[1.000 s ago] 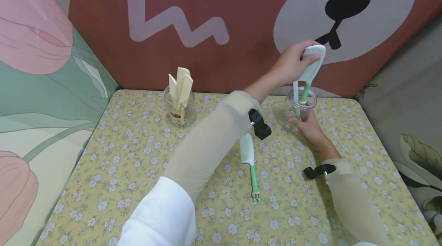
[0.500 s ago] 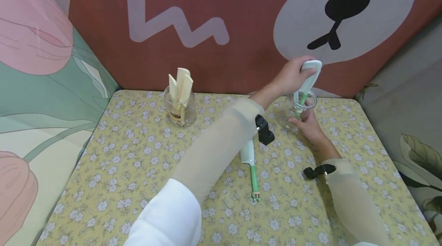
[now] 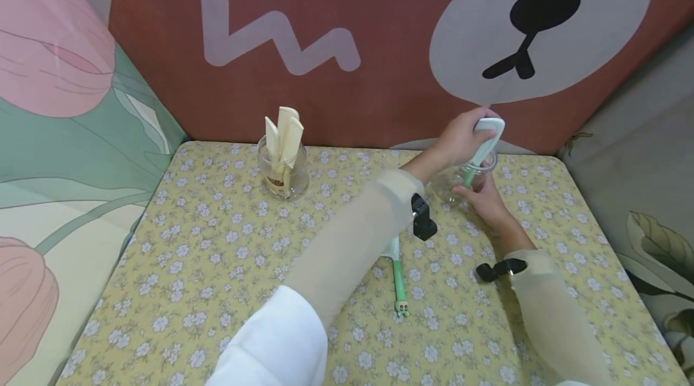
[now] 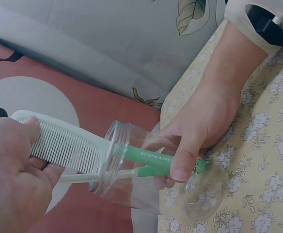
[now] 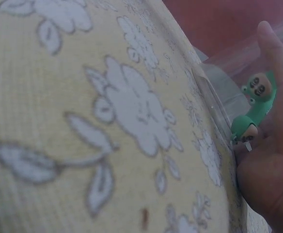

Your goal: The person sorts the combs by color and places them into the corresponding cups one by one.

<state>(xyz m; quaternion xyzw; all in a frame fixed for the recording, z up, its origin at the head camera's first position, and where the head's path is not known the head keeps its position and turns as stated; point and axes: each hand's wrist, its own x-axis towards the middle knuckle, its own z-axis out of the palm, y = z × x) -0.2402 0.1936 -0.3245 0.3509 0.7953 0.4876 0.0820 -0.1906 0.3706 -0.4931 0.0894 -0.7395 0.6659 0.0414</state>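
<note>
My left hand (image 3: 461, 138) pinches a pale mint comb (image 4: 66, 145) by its toothed end. The comb's green handle (image 4: 149, 158) points down inside a clear jar (image 3: 446, 184). A second green-handled comb (image 4: 76, 178) leans in the same jar. My right hand (image 3: 492, 204) grips the jar's side, thumb across the front. In the right wrist view, cartoon-figure handle ends (image 5: 260, 87) show through the clear wall near the bottom. Another such comb (image 3: 399, 280) lies on the floral tablecloth, its toothed end partly hidden under my left forearm.
At the back left stands a second clear jar (image 3: 298, 184) with several flat cream-coloured pieces (image 3: 290, 139) upright in it. The patterned tablecloth (image 3: 217, 265) covers the table up to a brown printed backdrop (image 3: 379, 103). A grey fabric wall (image 3: 640, 133) borders the right side.
My left hand has moved down with the comb, so its green handle has sunk deeper into the jar. The right hand and jar have stayed still.
</note>
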